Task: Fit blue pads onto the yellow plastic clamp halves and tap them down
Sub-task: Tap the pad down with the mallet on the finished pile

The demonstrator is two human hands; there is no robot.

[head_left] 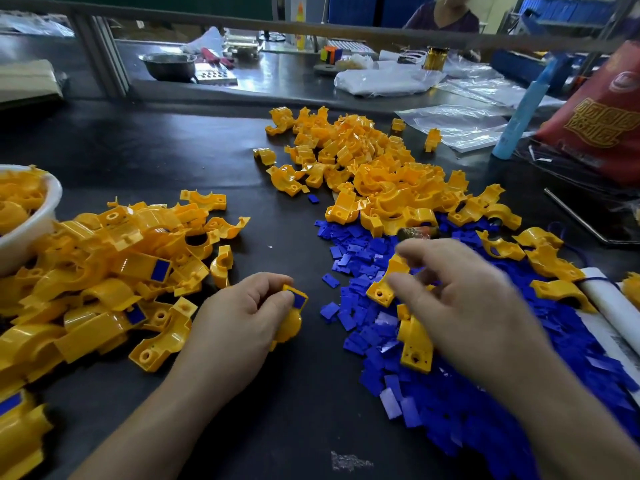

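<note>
While L hand [239,317] grips clamp half [291,323], bowl [34,233] holds more.

Dark worktable [131,143] below a metal frame rail [346,31].

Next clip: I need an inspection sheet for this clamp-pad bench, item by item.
Surface: dark table mat, with a pale scuff near the front edge.
Job's things: heap of yellow clamp halves at centre right; blue pads heaped in front of it; pile at left, some with pads fitted.
Clutter: white bowl of yellow parts at left; light blue bottle, red bag and clear plastic bags at right.
Grippers: left hand grips a clamp half with a blue pad on it; right hand, blurred, is over the pads beside a bare half; its grip cannot be told.
Cables: thin blue cord near the right edge.
Surroundings: second bench behind, with a metal bowl; a person beyond it.
</note>
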